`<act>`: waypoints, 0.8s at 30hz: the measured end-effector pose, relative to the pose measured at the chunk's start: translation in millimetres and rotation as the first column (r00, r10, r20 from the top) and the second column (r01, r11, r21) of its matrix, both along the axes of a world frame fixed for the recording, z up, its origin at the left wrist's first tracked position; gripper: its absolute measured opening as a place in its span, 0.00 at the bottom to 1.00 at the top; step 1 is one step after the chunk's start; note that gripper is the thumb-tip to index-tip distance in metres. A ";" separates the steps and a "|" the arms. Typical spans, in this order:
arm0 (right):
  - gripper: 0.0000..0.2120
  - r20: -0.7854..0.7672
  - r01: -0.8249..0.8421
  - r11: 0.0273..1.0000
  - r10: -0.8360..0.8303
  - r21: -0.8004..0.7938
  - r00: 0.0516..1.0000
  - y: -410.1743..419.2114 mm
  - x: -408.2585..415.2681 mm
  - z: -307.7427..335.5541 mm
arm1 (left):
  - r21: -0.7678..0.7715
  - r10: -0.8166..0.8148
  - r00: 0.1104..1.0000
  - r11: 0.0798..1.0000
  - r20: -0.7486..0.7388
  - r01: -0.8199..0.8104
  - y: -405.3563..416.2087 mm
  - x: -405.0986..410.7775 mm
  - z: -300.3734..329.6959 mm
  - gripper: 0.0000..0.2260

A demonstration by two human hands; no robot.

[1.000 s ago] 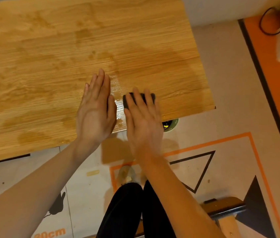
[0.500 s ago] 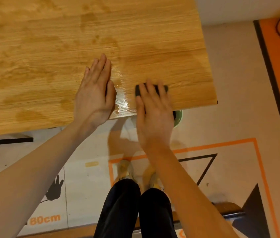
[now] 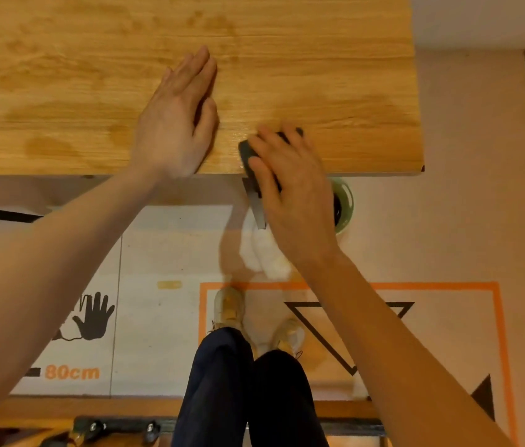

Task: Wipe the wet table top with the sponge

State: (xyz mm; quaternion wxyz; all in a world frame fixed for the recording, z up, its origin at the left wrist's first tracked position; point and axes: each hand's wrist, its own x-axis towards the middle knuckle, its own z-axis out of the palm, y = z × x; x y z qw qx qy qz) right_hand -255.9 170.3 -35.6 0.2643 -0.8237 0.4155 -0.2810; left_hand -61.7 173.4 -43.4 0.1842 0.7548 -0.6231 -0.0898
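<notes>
My right hand (image 3: pixel 290 185) presses the sponge (image 3: pixel 248 156) over the table top (image 3: pixel 335 75)'s near edge, fingers curled round it; left hand (image 3: pixel 174 124) braces flat, fingers straight.

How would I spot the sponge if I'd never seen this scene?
Find the wooden table top, then follow its near edge toward the right corner. There the right hand presses the sponge, a dark block overhanging the edge, the only dark thing on the pale wood.

The left hand (image 3: pixel 175 119) lies flat, palm down, fingers straight and together, forearm stretched out behind it. Just to its right, the right hand (image 3: pixel 290 185) is palm down with fingers spread and slightly bent, its forearm also extended.
</notes>
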 end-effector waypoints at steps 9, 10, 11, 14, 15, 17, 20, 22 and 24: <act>0.20 -0.248 -0.329 0.881 0.253 -0.341 0.935 -47.4 -92.6 -20.8 | 0.021 0.001 1.000 1.000 0.018 -0.001 0.5 -0.4 3.0 0.24; 0.19 -0.243 -0.302 0.880 0.223 -0.367 0.944 -50.3 -106.9 -22.6 | 0.020 0.003 1.000 1.000 0.014 -0.003 1.3 -0.5 2.9 0.24; 0.18 -0.231 -0.273 0.883 0.195 -0.381 0.953 -51.8 -117.1 -24.2 | 0.018 0.005 1.000 1.000 0.012 -0.005 1.9 -0.9 2.6 0.24; 0.17 -0.169 -0.213 0.903 0.159 -0.373 0.973 -48.0 -111.1 -28.1 | 0.011 0.005 1.000 1.000 0.016 -0.006 1.5 -1.4 2.8 0.24; 0.17 -0.155 -0.219 0.902 0.173 -0.371 0.973 -43.3 -97.4 -29.7 | 0.014 0.006 1.000 1.000 0.015 -0.007 1.6 -1.6 3.2 0.24; 0.16 -0.149 -0.263 0.876 0.221 -0.405 0.964 -30.9 -59.4 -32.0 | 0.019 0.005 1.000 1.000 0.017 -0.005 1.2 -2.1 4.0 0.24; 0.15 -0.172 -0.367 0.817 0.325 -0.444 0.930 -18.0 -15.2 -31.1 | 0.025 -0.007 1.000 1.000 0.016 0.006 1.7 -0.9 4.4 0.24; 0.16 -0.240 -0.445 0.779 0.375 -0.441 0.895 -25.1 -20.4 -28.9 | 0.034 -0.007 1.000 0.999 0.012 0.007 1.9 0.6 4.2 0.24; 0.17 -0.330 -0.489 0.750 0.371 -0.445 0.868 -42.0 -53.3 -28.8 | 0.031 -0.010 1.000 0.999 0.007 0.010 1.5 1.4 4.1 0.24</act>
